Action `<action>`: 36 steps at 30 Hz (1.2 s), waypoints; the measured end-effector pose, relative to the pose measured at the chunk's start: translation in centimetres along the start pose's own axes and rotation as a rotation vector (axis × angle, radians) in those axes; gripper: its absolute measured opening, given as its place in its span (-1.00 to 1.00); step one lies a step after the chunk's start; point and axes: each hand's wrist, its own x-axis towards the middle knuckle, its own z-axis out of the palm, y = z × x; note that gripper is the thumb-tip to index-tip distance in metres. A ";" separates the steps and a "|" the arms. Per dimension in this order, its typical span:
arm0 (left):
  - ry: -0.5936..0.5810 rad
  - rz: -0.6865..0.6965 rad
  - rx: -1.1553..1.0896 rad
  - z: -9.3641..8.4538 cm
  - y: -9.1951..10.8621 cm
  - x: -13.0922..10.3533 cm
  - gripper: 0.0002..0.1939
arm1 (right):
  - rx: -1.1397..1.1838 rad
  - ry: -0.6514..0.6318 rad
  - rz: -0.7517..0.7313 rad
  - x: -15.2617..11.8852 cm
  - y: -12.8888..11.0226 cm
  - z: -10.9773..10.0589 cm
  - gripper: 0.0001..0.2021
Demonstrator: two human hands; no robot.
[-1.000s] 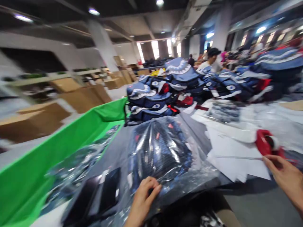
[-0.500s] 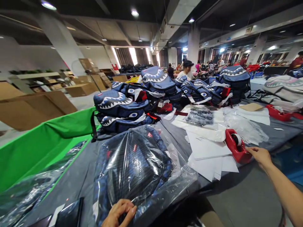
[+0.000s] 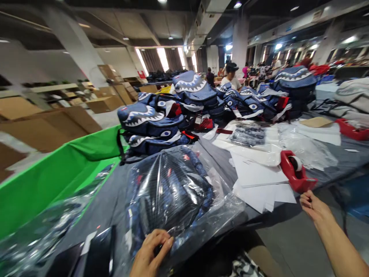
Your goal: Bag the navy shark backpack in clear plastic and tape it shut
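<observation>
Head view: our left hand [image 3: 151, 252] pinches the plastic-wrapped backpack [image 3: 170, 192] at the surface [image 3: 115, 200] edge; our right hand [image 3: 313, 204], loosely curled and empty, hovers near the red tape dispenser [image 3: 296, 175]. We judge the slippery bag could slide off

**Colours on the bench**

Bagged backpack [image 3: 170, 192]: dark navy, fine ribbed stripes, small red tags, under clear glossy plastic. Stacked backpacks [image 3: 150, 127]: navy with white shark teeth, white-ringed eyes, red trim. Tape dispenser [image 3: 296, 175]: red, white roll. Paper sheets [image 3: 256, 181]: plain white. Bin liner [image 3: 57, 173]: bright green. Table [image 3: 288, 234]: grey. Cartons [image 3: 43, 127]: brown.
</observation>
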 end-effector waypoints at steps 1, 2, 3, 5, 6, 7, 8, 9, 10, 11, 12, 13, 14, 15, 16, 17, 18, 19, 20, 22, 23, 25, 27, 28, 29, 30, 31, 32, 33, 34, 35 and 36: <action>0.017 0.000 -0.023 0.0 0.6 -0.3 -0.44 | 0.083 -0.102 0.041 -1.3 0.0 1.9 -0.52; 0.036 0.003 -0.047 0.1 1.3 -0.6 -0.48 | 0.151 -0.224 0.079 -2.7 -0.2 3.8 -0.49; 0.058 0.009 -0.073 0.2 1.9 -0.9 -0.52 | 0.203 -0.371 0.110 -4.3 -0.8 5.8 -0.48; 0.088 0.015 -0.095 0.4 2.7 -1.1 -0.61 | 0.239 -0.738 0.110 -7.4 -2.5 9.5 -0.50; 0.099 0.010 -0.099 0.4 2.9 -1.1 -0.65 | 0.190 -0.955 0.049 -8.8 -3.8 11.3 -0.51; 0.108 -0.001 -0.101 0.5 3.0 -1.0 -0.69 | 0.092 -1.178 -0.065 -10.0 -5.1 13.1 -0.52; 0.113 -0.015 -0.101 0.5 2.9 -0.9 -0.73 | -0.049 -1.380 -0.222 -11.1 -6.5 15.1 -0.54; 0.116 -0.030 -0.101 0.5 2.9 -0.8 -0.76 | -0.196 -1.559 -0.399 -12.2 -7.8 17.1 -0.55; 0.117 -0.042 -0.100 0.5 2.9 -0.8 -0.77 | -0.339 -1.702 -0.574 -13.2 -9.0 19.1 -0.56; 0.116 -0.049 -0.098 0.5 3.0 -0.8 -0.79 | -0.472 -1.808 -0.734 -14.2 -10.0 21.2 -0.57; 0.114 -0.052 -0.096 0.5 3.1 -0.9 -0.79 | -0.599 -1.864 -0.880 -15.0 -10.7 23.1 -0.59; 0.110 -0.050 -0.094 0.5 3.2 -1.0 -0.79 | -0.733 -1.870 -1.008 -15.7 -11.2 24.9 -0.64; 0.105 -0.046 -0.093 0.5 3.3 -1.0 -0.78 | -0.853 -1.840 -1.112 -16.2 -11.5 26.5 -0.71; 0.102 -0.042 -0.094 0.4 3.3 -1.0 -0.78 | -0.961 -1.781 -1.181 -16.4 -11.6 27.8 -0.76; 0.099 -0.039 -0.095 0.4 3.4 -1.1 -0.78 | -1.049 -1.705 -1.208 -16.3 -11.6 28.8 -0.78; 0.098 -0.034 -0.096 0.4 3.4 -1.1 -0.79 | -1.107 -1.635 -1.199 -16.0 -11.6 29.5 -0.73; 0.099 -0.030 -0.096 0.4 3.3 -1.1 -0.79 | -1.137 -1.568 -1.161 -15.5 -11.6 29.8 -0.68; 0.097 -0.026 -0.094 0.4 3.2 -1.2 -0.80 | -1.143 -1.495 -1.118 -14.9 -11.6 29.8 -0.66; 0.094 -0.022 -0.091 0.4 3.1 -1.2 -0.80 | -1.140 -1.403 -1.085 -14.4 -11.6 29.5 -0.67; 0.085 -0.021 -0.084 0.4 2.8 -1.1 -0.78 | -1.095 -1.252 -1.058 -13.9 -11.3 28.2 -0.76; 0.084 -0.025 -0.082 0.5 2.7 -1.1 -0.78 | -1.062 -1.234 -1.060 -14.1 -11.0 27.4 -0.78; 0.089 -0.037 -0.075 0.6 2.7 -1.0 -0.78 | -1.021 -1.313 -1.081 -15.2 -10.1 26.2 -0.77; 0.089 -0.033 -0.050 0.6 3.1 -1.2 -0.78 | -1.067 -1.402 -1.108 -16.6 -9.0 25.6 -0.72; 0.088 -0.014 -0.026 0.5 3.3 -1.5 -0.79 | -1.120 -1.404 -1.119 -17.2 -8.5 25.6 -0.69; 0.088 0.021 0.010 0.3 3.5 -2.0 -0.80 | -1.170 -1.395 -1.126 -17.7 -8.2 25.7 -0.67; 0.092 0.070 0.059 0.1 3.7 -2.5 -0.80 | -1.208 -1.393 -1.129 -17.9 -8.0 26.0 -0.65; 0.102 0.121 0.123 -0.3 3.8 -3.2 -0.78 | -1.231 -1.405 -1.125 -18.0 -7.9 26.3 -0.64; 0.120 0.161 0.199 -0.7 3.8 -3.9 -0.75 | -1.241 -1.428 -1.122 -17.9 -7.9 26.6 -0.64; 0.140 0.180 0.278 -1.1 3.6 -4.6 -0.74 | -1.247 -1.449 -1.121 -17.8 -7.9 26.8 -0.64; 0.166 0.170 0.346 -1.6 3.3 -5.3 -0.76 | -1.248 -1.466 -1.122 -17.6 -7.9 27.1 -0.64; 0.193 0.133 0.387 -2.1 2.8 -5.8 -0.81 | -1.249 -1.476 -1.123 -17.6 -7.9 27.3 -0.65; 0.217 0.080 0.395 -2.5 2.3 -6.2 -0.86 | -1.245 -1.476 -1.125 -17.5 -7.9 27.5 -0.66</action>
